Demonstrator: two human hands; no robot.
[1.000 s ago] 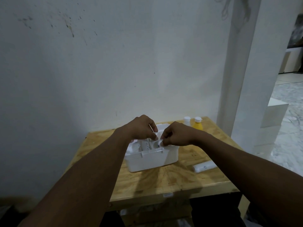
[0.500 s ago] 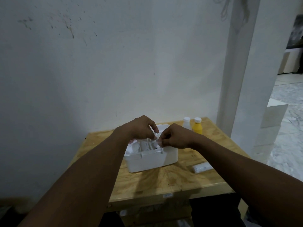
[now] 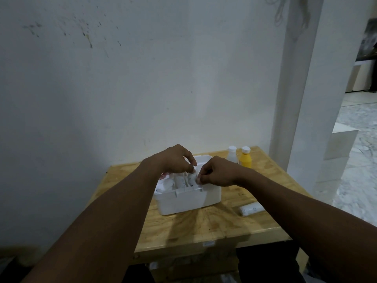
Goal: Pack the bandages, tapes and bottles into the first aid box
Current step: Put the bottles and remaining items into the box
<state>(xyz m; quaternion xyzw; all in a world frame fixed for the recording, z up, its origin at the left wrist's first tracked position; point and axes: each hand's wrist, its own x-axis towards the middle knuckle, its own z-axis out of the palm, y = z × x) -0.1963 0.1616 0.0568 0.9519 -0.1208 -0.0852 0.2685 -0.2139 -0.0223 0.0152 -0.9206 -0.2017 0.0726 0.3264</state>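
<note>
A white first aid box (image 3: 184, 201) stands open in the middle of the wooden table (image 3: 204, 225). White rolls fill its left compartments. My left hand (image 3: 175, 160) and my right hand (image 3: 216, 172) meet over the box's middle, both pinching one white bandage roll (image 3: 192, 178) that sits partly inside a compartment. Another wrapped bandage roll (image 3: 251, 208) lies on the table to the right of the box. Behind the box at the back right stand a clear bottle (image 3: 232, 154) and a yellow bottle (image 3: 245, 157), both with white caps.
The table backs onto a white wall. A white pillar (image 3: 302, 99) rises just right of the table's back corner, with a white block (image 3: 336, 156) beside it on the floor.
Both hands stay over the box on the same roll; the fingers have shifted slightly and the roll sits a little lower in its compartment.
</note>
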